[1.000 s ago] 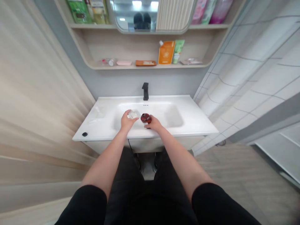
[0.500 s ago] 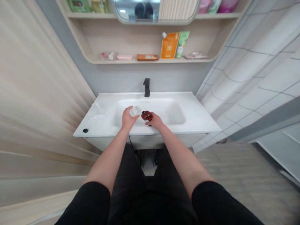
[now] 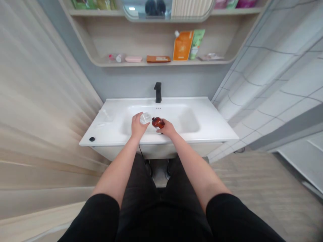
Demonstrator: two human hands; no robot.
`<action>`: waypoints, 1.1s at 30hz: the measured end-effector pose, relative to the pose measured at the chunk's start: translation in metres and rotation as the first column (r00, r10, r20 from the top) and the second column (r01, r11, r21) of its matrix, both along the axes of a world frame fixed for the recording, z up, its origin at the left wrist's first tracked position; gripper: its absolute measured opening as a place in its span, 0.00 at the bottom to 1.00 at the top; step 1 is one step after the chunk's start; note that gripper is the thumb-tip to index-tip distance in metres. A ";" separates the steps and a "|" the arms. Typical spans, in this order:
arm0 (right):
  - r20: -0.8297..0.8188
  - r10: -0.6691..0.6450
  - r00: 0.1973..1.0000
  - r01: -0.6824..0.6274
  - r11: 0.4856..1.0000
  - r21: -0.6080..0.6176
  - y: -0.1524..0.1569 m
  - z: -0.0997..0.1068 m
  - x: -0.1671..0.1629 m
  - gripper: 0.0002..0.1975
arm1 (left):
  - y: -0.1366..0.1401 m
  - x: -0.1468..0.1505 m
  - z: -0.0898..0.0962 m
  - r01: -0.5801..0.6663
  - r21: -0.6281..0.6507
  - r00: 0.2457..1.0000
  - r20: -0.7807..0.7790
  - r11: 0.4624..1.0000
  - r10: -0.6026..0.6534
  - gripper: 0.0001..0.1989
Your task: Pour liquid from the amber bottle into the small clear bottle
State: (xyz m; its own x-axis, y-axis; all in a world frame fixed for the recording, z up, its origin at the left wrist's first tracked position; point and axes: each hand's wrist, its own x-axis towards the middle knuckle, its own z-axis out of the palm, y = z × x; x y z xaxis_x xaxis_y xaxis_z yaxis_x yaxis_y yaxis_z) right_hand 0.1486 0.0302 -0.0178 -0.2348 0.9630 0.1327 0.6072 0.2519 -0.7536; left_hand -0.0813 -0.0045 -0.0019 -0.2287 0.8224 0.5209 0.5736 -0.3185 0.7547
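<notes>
Over the front part of the white sink (image 3: 190,122), my left hand (image 3: 137,125) is closed around a clear cup (image 3: 145,118). Just to its right, my right hand (image 3: 167,127) grips a brown bottle (image 3: 156,122) with a pale label partly covered by the fingers. The bottle tilts to the left, its neck pointing at the cup, with a small gap between the two. A small black cap (image 3: 92,139) lies on the left front corner of the counter. Whether liquid passes between bottle and cup is too small to tell.
A black faucet (image 3: 158,92) rises behind the basin. Some clear item (image 3: 108,116) lies on the counter's left side. Above, a shelf (image 3: 121,64) holds an orange pouch (image 3: 183,45), a green tube (image 3: 197,43) and small packets. A curtain (image 3: 47,101) hangs at the left.
The brown bottle is tipped slightly further to the left, toward the cup. The view has shifted a little; both hands keep their holds.
</notes>
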 end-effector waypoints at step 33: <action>0.012 0.020 1.000 -0.021 0.999 0.038 0.004 -0.006 0.002 0.40 | -0.007 0.008 0.001 -0.048 0.170 0.915 -0.387 0.984 0.111 0.33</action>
State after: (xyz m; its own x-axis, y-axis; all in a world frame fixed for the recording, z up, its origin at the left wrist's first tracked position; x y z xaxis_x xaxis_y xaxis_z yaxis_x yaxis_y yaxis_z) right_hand 0.1503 0.0338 -0.0240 -0.2560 0.9523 0.1659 0.6105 0.2923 -0.7361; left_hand -0.0737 -0.0116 -0.0010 -0.0403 0.7126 0.7004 0.8419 -0.3533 0.4079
